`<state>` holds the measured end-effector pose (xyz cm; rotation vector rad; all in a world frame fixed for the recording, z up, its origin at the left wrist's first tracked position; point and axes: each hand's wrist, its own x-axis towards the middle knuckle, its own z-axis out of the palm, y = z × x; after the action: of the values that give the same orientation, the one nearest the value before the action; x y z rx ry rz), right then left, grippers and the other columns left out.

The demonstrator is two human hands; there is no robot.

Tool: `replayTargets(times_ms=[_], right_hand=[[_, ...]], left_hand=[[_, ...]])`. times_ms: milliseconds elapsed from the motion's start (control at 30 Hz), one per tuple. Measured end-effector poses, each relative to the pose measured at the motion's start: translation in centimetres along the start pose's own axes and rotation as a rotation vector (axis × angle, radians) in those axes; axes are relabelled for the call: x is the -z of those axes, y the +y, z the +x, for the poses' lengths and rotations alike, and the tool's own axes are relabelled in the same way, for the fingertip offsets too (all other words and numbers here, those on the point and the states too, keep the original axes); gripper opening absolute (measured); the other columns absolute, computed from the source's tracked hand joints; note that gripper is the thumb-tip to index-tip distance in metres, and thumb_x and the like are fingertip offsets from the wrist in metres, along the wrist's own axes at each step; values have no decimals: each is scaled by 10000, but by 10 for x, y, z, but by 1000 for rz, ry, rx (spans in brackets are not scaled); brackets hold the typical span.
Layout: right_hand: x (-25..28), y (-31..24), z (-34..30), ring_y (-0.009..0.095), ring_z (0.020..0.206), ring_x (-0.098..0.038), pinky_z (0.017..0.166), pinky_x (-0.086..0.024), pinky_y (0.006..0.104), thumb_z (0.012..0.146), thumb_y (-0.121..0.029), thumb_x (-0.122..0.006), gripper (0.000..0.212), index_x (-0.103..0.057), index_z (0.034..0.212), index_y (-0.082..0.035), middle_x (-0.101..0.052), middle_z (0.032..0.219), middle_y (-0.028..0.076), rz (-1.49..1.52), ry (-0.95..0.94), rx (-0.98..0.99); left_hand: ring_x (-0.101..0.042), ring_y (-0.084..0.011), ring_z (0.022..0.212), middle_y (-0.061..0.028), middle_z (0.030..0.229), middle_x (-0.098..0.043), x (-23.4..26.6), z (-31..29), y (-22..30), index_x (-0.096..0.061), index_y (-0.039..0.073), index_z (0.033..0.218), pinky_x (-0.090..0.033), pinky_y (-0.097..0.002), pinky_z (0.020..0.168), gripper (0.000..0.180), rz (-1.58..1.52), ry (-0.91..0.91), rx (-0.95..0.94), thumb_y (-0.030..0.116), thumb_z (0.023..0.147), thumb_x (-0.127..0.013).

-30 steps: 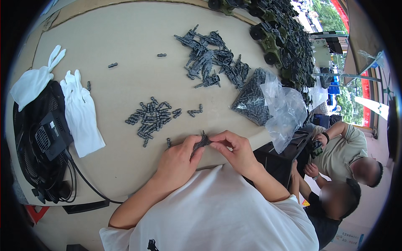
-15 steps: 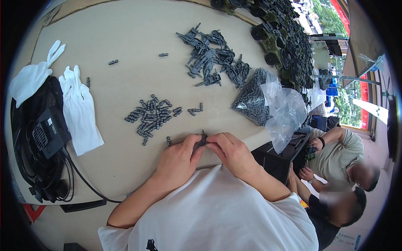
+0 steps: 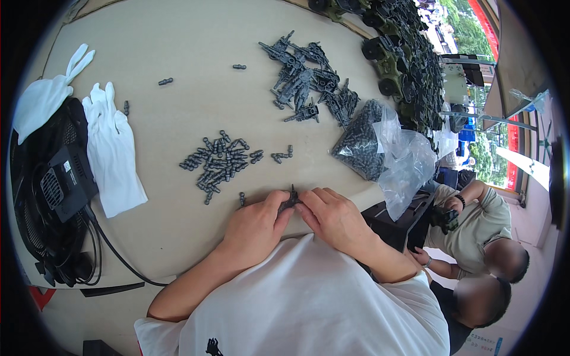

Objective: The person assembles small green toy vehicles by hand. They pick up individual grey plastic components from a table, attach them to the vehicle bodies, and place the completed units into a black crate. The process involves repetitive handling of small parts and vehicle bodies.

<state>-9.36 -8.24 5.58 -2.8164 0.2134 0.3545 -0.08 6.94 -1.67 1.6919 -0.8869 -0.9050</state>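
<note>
Remotely, I record a tan table (image 3: 196,110) bearing a heap of grey gun-shaped parts (image 3: 303,77); near its front edge, the left hand (image 3: 254,224) and right hand (image 3: 337,219) pinch one dark grey piece (image 3: 291,200) between them, tip exposed

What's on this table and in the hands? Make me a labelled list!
Left hand: pinches a dark grey plastic part
Right hand: also holds that part
Middle of table: pile of small, knobbly grey plastic pieces
Farther back: heap of bigger, spiky grey plastic pieces
Right side: clear plastic bag holding dark pieces
Left side: white cloth gloves
</note>
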Motion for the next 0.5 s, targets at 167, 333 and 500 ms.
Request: replayTargets(times_ms=[167, 333, 500], right_hand=[[3, -3, 3, 308, 741, -625, 630, -515, 399, 872, -139, -647, 160, -554, 915, -16, -606, 786, 134, -14, -45, 1], [4, -4, 4, 312, 729, -620, 617, -514, 403, 878, -144, -642, 162, -554, 921, -15, -602, 761, 130, -26, -98, -12], [5, -3, 2, 303, 758, -625, 633, -525, 399, 901, -141, -593, 152, -561, 965, -6, -612, 804, 133, -13, -147, -24]], left_hand=[[-652, -310, 651, -144, 762, -657, 0, -1, -1, -518, 30, 1098, -490, -401, 560, 246, -1, 10, -30, 166, 915, -611], [-654, -317, 663, -154, 787, -659, 1, -1, -1, -510, 18, 1089, -494, -408, 567, 250, 4, -11, -37, 167, 915, -611], [-649, -319, 637, -156, 738, -645, 4, 0, -3, -481, 11, 1092, -487, -411, 550, 262, 40, -86, -53, 165, 918, -605]])
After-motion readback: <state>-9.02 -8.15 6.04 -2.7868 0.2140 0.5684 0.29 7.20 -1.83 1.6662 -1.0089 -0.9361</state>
